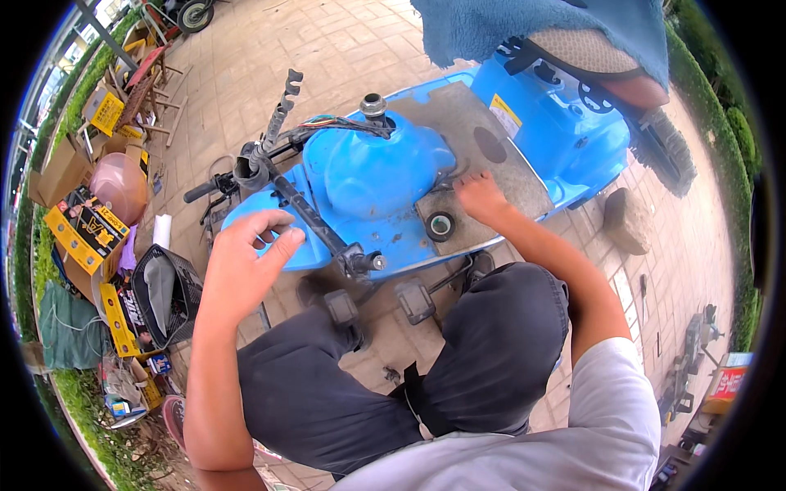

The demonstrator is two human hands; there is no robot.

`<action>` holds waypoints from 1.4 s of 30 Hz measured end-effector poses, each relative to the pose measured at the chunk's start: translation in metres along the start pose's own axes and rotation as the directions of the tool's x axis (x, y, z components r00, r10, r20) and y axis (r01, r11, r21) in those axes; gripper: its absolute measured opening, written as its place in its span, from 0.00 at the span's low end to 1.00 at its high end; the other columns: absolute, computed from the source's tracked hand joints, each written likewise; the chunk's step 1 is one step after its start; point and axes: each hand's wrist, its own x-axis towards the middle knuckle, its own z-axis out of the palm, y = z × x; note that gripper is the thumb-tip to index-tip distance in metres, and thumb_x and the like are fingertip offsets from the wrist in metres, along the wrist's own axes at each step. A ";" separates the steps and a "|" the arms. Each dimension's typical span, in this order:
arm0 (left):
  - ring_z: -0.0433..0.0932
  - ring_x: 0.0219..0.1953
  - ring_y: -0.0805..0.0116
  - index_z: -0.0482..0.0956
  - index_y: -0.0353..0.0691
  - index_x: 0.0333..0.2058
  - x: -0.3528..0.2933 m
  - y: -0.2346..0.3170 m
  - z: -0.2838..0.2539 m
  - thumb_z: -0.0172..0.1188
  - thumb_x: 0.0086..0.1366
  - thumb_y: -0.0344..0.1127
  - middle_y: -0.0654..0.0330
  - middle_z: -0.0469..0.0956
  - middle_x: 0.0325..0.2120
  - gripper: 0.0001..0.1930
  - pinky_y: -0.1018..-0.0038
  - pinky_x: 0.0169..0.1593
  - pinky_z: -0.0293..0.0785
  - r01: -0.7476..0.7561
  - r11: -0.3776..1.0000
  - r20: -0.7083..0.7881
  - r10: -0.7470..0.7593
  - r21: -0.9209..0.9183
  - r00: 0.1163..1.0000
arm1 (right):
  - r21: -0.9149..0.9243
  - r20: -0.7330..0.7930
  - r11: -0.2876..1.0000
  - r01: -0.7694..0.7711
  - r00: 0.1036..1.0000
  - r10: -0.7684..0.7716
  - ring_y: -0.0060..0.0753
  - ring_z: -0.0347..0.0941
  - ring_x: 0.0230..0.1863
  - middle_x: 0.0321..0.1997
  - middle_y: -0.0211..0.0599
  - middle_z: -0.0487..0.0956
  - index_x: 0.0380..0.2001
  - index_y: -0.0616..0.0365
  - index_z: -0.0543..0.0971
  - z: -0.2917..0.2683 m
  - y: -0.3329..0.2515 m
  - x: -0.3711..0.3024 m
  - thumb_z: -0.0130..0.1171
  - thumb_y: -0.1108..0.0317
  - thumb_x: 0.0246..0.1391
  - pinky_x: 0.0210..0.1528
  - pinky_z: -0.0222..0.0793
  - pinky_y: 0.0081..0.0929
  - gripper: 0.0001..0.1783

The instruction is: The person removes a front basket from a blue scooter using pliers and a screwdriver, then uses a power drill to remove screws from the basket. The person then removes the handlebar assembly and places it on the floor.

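A blue electric three-wheeler body (372,172) stands in front of me, its steering stem bare and a bundle of coloured wires (327,122) lying across its top. My left hand (255,250) hovers at the near left of the blue front panel, thumb and fingers loosely curled but apart, holding nothing visible. Over the grey footboard mat (471,123), my right hand (481,196) has its fingers curled in beside the blue housing; what they hold, if anything, is hidden. A roll of black tape (440,226) lies on the mat's near corner. The dark handlebar (315,217) crosses between my hands.
A blue cloth (540,33) drapes over the seat at the far right. A large stone (628,221) sits beside the vehicle. Cardboard boxes and a black basket (166,295) crowd the left; metal parts (688,360) lie on the paving at right.
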 end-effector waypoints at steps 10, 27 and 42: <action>0.76 0.35 0.66 0.81 0.32 0.40 0.001 -0.009 -0.002 0.64 0.59 0.41 0.55 0.80 0.32 0.17 0.70 0.41 0.72 0.006 1.000 0.041 -0.007 0.026 0.999 | 0.604 -0.135 0.788 -0.114 0.961 0.243 0.62 0.72 0.48 0.44 0.58 0.76 0.44 0.66 0.72 -0.012 -0.002 -0.031 0.50 0.72 0.51 0.50 0.67 0.53 0.15; 0.76 0.35 0.66 0.79 0.32 0.42 0.014 0.010 0.014 0.63 0.60 0.43 0.55 0.80 0.34 0.19 0.69 0.42 0.72 -0.081 0.983 0.297 0.029 0.163 0.955 | 0.379 -0.027 0.925 -0.020 0.999 0.033 0.54 0.75 0.47 0.38 0.49 0.80 0.41 0.58 0.79 -0.012 -0.006 -0.008 0.62 0.63 0.49 0.48 0.72 0.47 0.17; 0.77 0.38 0.62 0.79 0.32 0.44 0.018 -0.007 0.032 0.66 0.57 0.44 0.53 0.80 0.36 0.22 0.66 0.45 0.73 -0.052 0.981 0.436 -0.035 0.186 0.899 | 0.501 0.160 0.865 0.023 0.980 -0.119 0.55 0.76 0.44 0.40 0.48 0.80 0.52 0.53 0.73 -0.070 -0.037 -0.039 0.65 0.54 0.47 0.45 0.71 0.47 0.29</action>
